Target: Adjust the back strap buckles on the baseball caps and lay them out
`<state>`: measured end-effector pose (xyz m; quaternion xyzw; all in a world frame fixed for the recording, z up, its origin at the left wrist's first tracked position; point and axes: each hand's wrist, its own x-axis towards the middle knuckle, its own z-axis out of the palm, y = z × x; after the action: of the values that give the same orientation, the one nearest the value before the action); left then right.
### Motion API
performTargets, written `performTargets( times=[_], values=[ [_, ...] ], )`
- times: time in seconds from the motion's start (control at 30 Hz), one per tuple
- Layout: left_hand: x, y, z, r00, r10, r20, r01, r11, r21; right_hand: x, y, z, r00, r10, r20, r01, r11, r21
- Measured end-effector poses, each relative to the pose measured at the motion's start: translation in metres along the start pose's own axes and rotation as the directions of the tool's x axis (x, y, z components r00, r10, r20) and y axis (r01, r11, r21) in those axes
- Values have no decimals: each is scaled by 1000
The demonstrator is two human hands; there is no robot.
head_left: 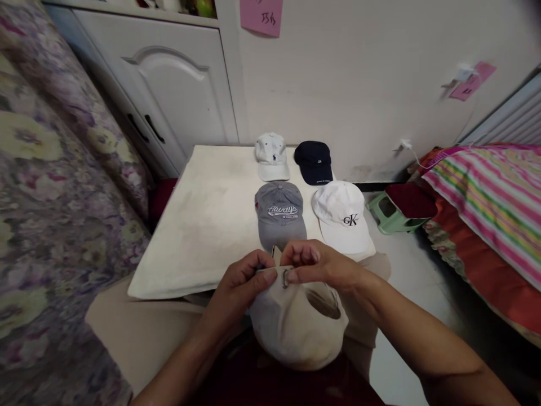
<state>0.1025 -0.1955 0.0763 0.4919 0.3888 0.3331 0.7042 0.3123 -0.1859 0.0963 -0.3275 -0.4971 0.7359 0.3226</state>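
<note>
A beige baseball cap (298, 332) rests over my lap, its back strap and small metal buckle (285, 278) facing up at the near edge of the table. My left hand (249, 279) pinches the cap's edge left of the buckle. With thumb and bent fingers, my right hand (313, 262) grips the strap at the buckle. A short strap end sticks up between the hands. Just beyond them lies a grey cap (280, 213) with "Always" lettering, and to its right a white cap (341, 217) marked CK.
Farther back on the cream-covered table (198, 208) sit a pale cap (271, 157) and a navy cap (313, 162). A floral curtain (63, 197) hangs at left, beside a white cabinet (169, 84). At right stand a green stool (391, 211) and a bed with a striped cover (499, 197).
</note>
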Motion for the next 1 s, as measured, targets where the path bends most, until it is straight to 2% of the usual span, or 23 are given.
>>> performTargets(
  times=[0.23, 0.43, 0.7, 0.9, 1.0],
  values=[
    [2, 4, 2, 1000, 29, 6, -29, 999, 45, 3, -1, 3, 999, -20, -25, 16, 990, -137],
    [2, 0, -1, 1000, 12, -23, -11, 1000, 9, 0, -2, 1, 1000, -24, 11, 25, 989, -144],
    [3, 4, 2, 1000, -2, 11, 1, 999, 50, 1, 1, 6, 995, -57, -81, 35, 969, -245],
    [4, 5, -11, 999, 0, 46, -3, 998, 67, -2, 0, -5, 999, -24, 30, 27, 997, -75],
    [6, 11, -14, 996, 17, 93, -31, 989, 147, -2, 2, -9, 998, -43, 46, 43, 999, 9]
  ],
)
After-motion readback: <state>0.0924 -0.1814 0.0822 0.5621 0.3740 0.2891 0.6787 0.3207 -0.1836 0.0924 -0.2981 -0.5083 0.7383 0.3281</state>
